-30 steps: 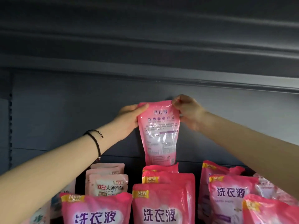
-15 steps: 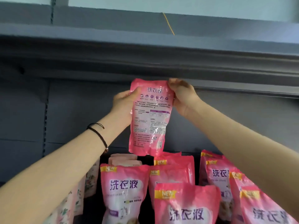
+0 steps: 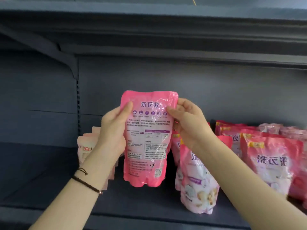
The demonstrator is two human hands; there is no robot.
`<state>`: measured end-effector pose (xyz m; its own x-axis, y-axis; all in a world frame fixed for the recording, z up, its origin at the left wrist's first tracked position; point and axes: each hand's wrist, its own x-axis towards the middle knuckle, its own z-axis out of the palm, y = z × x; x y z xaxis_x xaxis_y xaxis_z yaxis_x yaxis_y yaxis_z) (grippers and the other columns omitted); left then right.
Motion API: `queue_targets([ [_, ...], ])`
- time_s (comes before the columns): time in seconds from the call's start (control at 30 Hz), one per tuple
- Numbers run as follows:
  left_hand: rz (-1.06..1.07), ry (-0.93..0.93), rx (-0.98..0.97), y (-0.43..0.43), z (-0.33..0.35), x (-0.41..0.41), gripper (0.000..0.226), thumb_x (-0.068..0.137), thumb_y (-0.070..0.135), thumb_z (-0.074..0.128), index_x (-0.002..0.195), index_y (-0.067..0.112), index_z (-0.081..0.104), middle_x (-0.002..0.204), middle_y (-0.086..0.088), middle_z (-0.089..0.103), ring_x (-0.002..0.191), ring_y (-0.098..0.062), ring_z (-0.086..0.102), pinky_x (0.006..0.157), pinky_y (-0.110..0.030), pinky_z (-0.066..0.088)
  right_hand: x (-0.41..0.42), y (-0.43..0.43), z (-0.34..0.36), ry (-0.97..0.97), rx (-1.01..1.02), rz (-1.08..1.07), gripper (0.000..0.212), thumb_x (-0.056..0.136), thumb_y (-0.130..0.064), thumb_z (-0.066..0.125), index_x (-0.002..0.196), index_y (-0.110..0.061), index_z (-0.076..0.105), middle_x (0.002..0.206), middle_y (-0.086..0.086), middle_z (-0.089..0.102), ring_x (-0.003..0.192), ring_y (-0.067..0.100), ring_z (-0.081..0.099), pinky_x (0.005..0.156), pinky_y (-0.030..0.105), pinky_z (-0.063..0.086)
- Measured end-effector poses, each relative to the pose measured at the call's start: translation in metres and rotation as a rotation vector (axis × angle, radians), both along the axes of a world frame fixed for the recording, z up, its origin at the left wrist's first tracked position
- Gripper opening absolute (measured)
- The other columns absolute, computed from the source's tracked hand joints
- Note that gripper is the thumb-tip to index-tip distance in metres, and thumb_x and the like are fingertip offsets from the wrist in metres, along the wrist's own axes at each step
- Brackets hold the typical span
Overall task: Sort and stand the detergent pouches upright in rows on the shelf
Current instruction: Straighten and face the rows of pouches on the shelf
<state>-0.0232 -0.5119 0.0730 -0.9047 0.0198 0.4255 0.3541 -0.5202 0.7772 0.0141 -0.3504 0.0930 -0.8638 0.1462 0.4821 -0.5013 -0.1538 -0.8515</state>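
I hold a pink detergent pouch [image 3: 147, 138] upright in front of me, its printed back facing me, above the dark shelf board [image 3: 49, 180]. My left hand [image 3: 113, 130] grips its left edge with the thumb on the upper corner. My right hand [image 3: 189, 123] pinches its upper right edge. Its bottom hangs a little above the board. To the right, several pink pouches [image 3: 272, 165] stand in rows, and one [image 3: 197, 188] stands in front beneath my right forearm. Pale peach pouches [image 3: 86, 146] stand behind my left wrist, partly hidden.
The grey back panel [image 3: 199, 90] and an upper shelf [image 3: 149, 30] close the space above. A slotted upright [image 3: 77, 100] and bracket sit at the left. Bare shelf board lies left of the peach pouches and in front of the held pouch.
Both hands have brought the pouch down from high against the back panel and toward me. The view has dropped, so more of the shelf board and the rows at right show.
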Motion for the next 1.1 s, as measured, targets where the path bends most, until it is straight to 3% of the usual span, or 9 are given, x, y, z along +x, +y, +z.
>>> queue_targets([
  [0.17, 0.019, -0.022, -0.029, -0.001, -0.061, -0.003, 0.025, 0.088, 0.024, 0.062, 0.102, 0.005, 0.069, 0.093, -0.011, 0.075, 0.087, -0.023, 0.073, 0.068, -0.028, 0.059, -0.005, -0.013, -0.069, 0.064, -0.068, -0.104, 0.014, 0.09, 0.002, 0.058, 0.093, -0.011, 0.061, 0.08, 0.003, 0.069, 0.071, 0.017, 0.066, 0.064, 0.031, 0.055],
  [0.33, 0.084, -0.05, -0.019, 0.005, -0.094, -0.017, 0.027, 0.081, 0.03, 0.064, 0.096, 0.008, 0.069, 0.089, -0.01, 0.075, 0.087, -0.025, 0.072, 0.073, -0.033, 0.059, -0.02, -0.02, -0.103, 0.103, 0.138, -0.329, 0.013, 0.092, -0.004, 0.058, 0.092, -0.017, 0.058, 0.083, 0.002, 0.064, 0.076, 0.014, 0.06, 0.075, 0.032, 0.054],
  [0.5, 0.165, -0.004, -0.092, 0.013, -0.104, -0.028, 0.019, 0.082, 0.032, 0.064, 0.09, 0.017, 0.072, 0.086, -0.009, 0.075, 0.082, -0.023, 0.072, 0.07, -0.035, 0.059, -0.039, -0.02, -0.123, 0.09, 0.19, -0.424, 0.027, 0.097, -0.015, 0.053, 0.12, -0.029, 0.053, 0.11, -0.009, 0.065, 0.101, 0.003, 0.062, 0.093, 0.036, 0.053],
  [0.63, 0.161, -0.017, -0.091, 0.016, -0.114, -0.03, 0.021, 0.091, 0.033, 0.056, 0.103, 0.021, 0.067, 0.093, 0.002, 0.076, 0.089, -0.014, 0.072, 0.073, -0.028, 0.057, -0.035, -0.03, -0.146, 0.054, 0.304, -0.414, 0.074, 0.096, -0.02, 0.054, 0.152, -0.033, 0.008, 0.132, -0.014, 0.051, 0.112, -0.016, 0.048, 0.102, 0.025, 0.045],
  [0.7, 0.142, -0.11, -0.073, 0.014, -0.125, -0.034, 0.036, 0.086, 0.05, 0.057, 0.111, 0.026, 0.064, 0.103, 0.007, 0.074, 0.1, -0.011, 0.068, 0.084, -0.028, 0.053, -0.033, -0.041, -0.163, 0.149, 0.308, -0.466, 0.084, 0.092, -0.025, 0.056, 0.15, -0.044, -0.001, 0.153, -0.022, 0.023, 0.139, -0.008, 0.023, 0.116, 0.033, 0.028],
  [0.8, 0.032, -0.264, -0.017, 0.01, -0.134, -0.039, 0.08, 0.065, 0.077, 0.059, 0.129, 0.028, 0.057, 0.126, 0.001, 0.065, 0.118, -0.021, 0.059, 0.104, -0.049, 0.042, -0.033, -0.058, -0.182, 0.251, 0.36, -0.679, 0.066, 0.087, -0.041, 0.051, 0.143, -0.051, 0.018, 0.158, -0.018, 0.008, 0.145, 0.001, 0.005, 0.116, 0.035, 0.014],
  [0.87, -0.082, -0.304, 0.019, 0.01, -0.132, -0.043, 0.072, 0.071, 0.071, 0.056, 0.127, 0.025, 0.059, 0.12, -0.003, 0.068, 0.111, -0.023, 0.065, 0.099, -0.047, 0.046, -0.034, -0.069, -0.186, 0.211, 0.413, -0.836, 0.054, 0.084, -0.047, 0.046, 0.137, -0.049, 0.034, 0.159, -0.009, 0.013, 0.144, 0.012, 0.009, 0.11, 0.038, 0.014],
  [0.97, -0.231, -0.353, 0.122, 0.007, -0.131, -0.047, 0.044, 0.079, 0.045, 0.055, 0.109, 0.016, 0.067, 0.104, -0.009, 0.074, 0.089, -0.021, 0.073, 0.075, -0.037, 0.056, -0.036, -0.086, -0.18, 0.143, 0.487, -1.041, 0.056, 0.079, -0.055, 0.046, 0.133, -0.041, 0.049, 0.154, 0.002, 0.025, 0.129, 0.025, 0.024, 0.098, 0.042, 0.023],
  [1.1, -0.369, -0.192, 0.125, -0.005, -0.133, -0.043, 0.024, 0.081, 0.026, 0.056, 0.085, 0.013, 0.076, 0.088, -0.006, 0.076, 0.081, -0.018, 0.073, 0.063, -0.029, 0.059, -0.033, -0.096, -0.161, 0.018, 0.549, -0.8, 0.087, 0.066, -0.08, 0.035, 0.144, -0.045, 0.021, 0.149, -0.023, 0.01, 0.132, 0.005, 0.008, 0.106, 0.034, 0.016],
])
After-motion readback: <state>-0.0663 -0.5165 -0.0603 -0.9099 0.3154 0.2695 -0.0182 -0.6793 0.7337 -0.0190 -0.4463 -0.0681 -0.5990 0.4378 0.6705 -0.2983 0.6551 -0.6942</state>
